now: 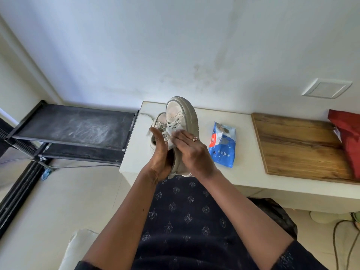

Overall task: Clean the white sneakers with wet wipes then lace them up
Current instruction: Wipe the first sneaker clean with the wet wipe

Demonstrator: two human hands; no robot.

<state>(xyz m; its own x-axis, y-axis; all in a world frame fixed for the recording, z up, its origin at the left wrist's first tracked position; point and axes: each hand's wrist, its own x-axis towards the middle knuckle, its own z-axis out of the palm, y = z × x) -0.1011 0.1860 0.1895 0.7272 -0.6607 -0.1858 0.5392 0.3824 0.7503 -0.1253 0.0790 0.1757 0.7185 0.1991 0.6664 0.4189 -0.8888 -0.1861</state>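
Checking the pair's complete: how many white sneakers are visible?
2. One white lace-up sneaker is held by the left hand while the right hand wipes it; the other sneaker rests on the white table behind them.

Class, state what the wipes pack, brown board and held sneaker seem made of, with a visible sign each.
Wipes pack: glossy plastic film; crinkled, shiny. Brown board: wood or wood-look laminate; grain lines show. Held sneaker: smooth leather or synthetic, likely; stitched panels.
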